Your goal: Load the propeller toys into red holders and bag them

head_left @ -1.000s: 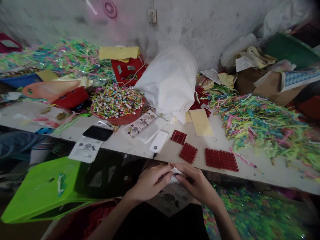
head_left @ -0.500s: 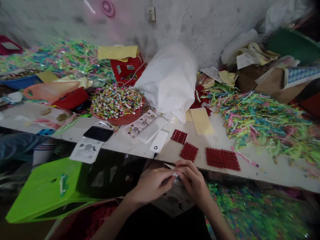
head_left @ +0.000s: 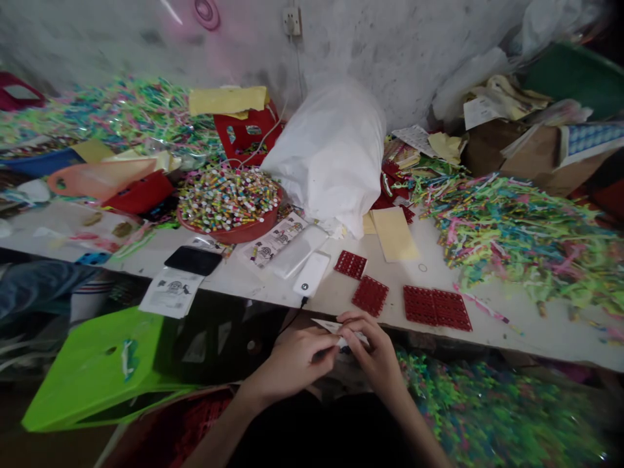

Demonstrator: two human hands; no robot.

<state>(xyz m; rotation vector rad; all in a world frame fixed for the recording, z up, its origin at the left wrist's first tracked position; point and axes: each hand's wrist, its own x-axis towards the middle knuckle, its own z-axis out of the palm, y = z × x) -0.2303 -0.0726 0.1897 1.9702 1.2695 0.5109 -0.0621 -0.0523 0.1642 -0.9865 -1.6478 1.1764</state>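
Note:
A small white printed paper (head_left: 324,324) is pinched between my two hands, just in front of the table's near edge. My left hand (head_left: 297,361) has its thumb and fingers closed at the paper's left side. On the other side my right hand (head_left: 373,351) curls its fingers over the paper, hiding much of it. Close beyond the hands lie dark red plastic lattice pieces: a small one (head_left: 350,264), another one (head_left: 370,296) and a wider pair (head_left: 436,308). A white device (head_left: 312,273) with a black cable sits left of them.
A red basin (head_left: 244,233) heaped with small colourful pieces stands behind a black phone (head_left: 194,260) and printed sheets (head_left: 170,292). A big white sack (head_left: 336,156) leans at the wall. Colourful strips (head_left: 526,247) pile up at right. A green stool (head_left: 97,364) stands at lower left.
More of the white paper shows between my hands, its corner now reaching further left. My fingers have shifted slightly on it. The view has moved a little.

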